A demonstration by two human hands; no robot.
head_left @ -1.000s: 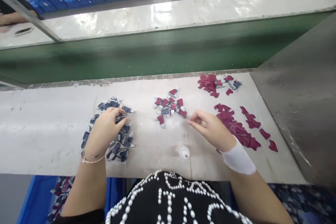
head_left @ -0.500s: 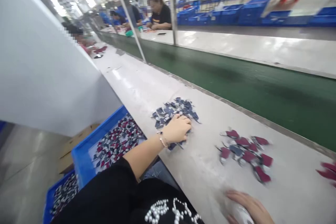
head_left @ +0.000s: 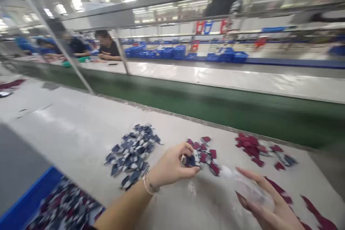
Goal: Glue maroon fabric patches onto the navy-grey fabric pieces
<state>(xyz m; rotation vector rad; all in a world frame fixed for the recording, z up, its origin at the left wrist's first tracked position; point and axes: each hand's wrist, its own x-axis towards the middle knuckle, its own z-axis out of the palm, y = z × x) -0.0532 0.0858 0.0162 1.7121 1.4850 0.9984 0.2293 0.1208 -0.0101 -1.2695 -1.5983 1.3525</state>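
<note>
My left hand (head_left: 172, 163) curls its thumb and fingers around a small navy-and-white piece (head_left: 190, 160), above the middle of the white bench. Just behind it lies a small heap of maroon-and-white pieces (head_left: 212, 153). A larger heap of navy-and-white pieces (head_left: 133, 152) spreads to the left of my wrist. At lower right, my right hand (head_left: 272, 201) grips a translucent plastic bottle (head_left: 252, 188), whose whitish tip points left toward the maroon pieces. Motion blurs the bottle, so its contents cannot be made out.
A blue bin (head_left: 29, 197) of mixed small pieces stands at lower left, below the bench edge. Maroon pieces (head_left: 249, 147) and longer maroon strips (head_left: 318, 214) lie to the right. A green channel (head_left: 215, 106) runs behind the bench; people sit across it.
The view has swung right. My left hand has left the navy heap with a piece and moved beside the maroon pieces. My right hand has risen with the bottle.
</note>
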